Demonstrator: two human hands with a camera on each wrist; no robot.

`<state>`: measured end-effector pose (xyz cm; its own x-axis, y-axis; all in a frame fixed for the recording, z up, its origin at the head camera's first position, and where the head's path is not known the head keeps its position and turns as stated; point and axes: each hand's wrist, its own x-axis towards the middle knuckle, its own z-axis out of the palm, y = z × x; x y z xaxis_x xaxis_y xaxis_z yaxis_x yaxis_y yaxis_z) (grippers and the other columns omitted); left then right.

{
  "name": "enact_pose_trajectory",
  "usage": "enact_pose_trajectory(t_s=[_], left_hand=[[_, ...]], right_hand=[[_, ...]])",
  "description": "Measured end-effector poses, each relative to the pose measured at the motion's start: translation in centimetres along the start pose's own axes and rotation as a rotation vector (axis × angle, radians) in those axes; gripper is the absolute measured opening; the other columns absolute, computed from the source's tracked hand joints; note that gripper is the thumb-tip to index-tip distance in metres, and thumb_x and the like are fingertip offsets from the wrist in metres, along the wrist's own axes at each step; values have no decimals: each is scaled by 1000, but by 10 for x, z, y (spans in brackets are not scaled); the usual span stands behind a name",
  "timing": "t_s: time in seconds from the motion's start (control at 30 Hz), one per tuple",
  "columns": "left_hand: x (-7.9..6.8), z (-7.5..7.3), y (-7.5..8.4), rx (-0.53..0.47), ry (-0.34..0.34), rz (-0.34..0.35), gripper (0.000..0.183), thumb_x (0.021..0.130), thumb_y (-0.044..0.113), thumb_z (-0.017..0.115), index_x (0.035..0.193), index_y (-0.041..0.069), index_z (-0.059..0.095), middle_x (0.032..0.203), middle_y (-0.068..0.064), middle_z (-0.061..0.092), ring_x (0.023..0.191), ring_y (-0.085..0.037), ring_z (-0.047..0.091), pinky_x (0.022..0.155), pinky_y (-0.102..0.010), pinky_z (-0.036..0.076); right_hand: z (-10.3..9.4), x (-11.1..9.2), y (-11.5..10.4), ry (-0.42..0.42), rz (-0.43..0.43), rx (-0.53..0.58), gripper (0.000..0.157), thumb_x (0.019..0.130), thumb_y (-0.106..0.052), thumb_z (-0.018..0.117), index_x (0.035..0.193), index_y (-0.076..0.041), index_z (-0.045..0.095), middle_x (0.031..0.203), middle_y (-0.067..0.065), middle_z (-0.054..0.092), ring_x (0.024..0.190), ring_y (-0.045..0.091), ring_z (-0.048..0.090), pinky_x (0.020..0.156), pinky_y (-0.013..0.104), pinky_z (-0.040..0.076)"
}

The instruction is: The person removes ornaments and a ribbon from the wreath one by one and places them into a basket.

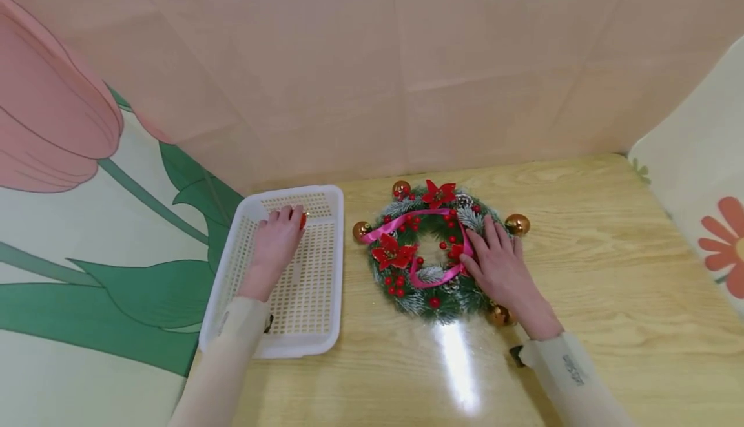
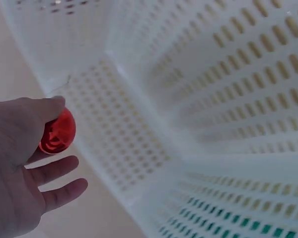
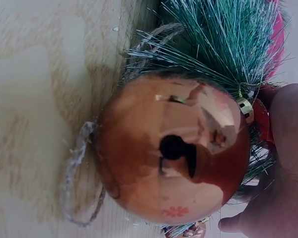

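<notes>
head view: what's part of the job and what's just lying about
Likely job:
shiny red ball, in left hand
white perforated plastic basket
round green wreath, under right hand
shiny copper-coloured balls

Just around:
pale wood-grain tabletop
beige backdrop
flower-printed panels

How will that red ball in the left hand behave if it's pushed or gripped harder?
The red ball would probably roll if pushed, since it looks round. Its glossy surface suggests it could slip from the left hand. That shiny finish may mean a light, fragile shell, though its weight can't be seen.
</notes>
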<state>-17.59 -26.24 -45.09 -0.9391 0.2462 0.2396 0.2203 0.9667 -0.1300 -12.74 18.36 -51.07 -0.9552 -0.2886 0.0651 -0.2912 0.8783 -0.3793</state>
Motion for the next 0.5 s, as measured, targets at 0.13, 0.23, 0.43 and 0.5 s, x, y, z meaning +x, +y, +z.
enact_pose_trajectory(t_s=[0.13,0.23,0.43,0.5], left_hand=[[2,21,-7,18,-151,-18,45,98,20,71,137,6,54,127,-20,59,112,-43,58,79,-58,53],[4,32,-9,45,-217,-25,41,100,23,68,135,7,55,127,-18,60,117,-42,55,84,-59,50],[6,46,-7,64,-233,-43,29,103,22,61,128,7,59,121,-19,62,117,-42,54,87,-62,48],[5,50,-6,54,-244,-57,29,103,21,60,128,6,60,121,-20,62,117,-43,54,88,-63,47]], right_hand=[[-1,1,-1,-9,-2,-1,63,109,-43,44,155,0,38,165,33,6,147,57,12,109,80,11],[-2,0,0,-9,-1,-5,63,110,-43,44,156,0,38,165,33,6,147,57,12,108,80,11],[0,-2,2,-8,-3,-6,64,109,-43,44,156,0,37,165,32,5,147,57,12,108,80,11],[1,-3,2,-11,-1,-6,64,109,-44,44,156,-1,37,165,32,5,148,56,12,108,80,10]])
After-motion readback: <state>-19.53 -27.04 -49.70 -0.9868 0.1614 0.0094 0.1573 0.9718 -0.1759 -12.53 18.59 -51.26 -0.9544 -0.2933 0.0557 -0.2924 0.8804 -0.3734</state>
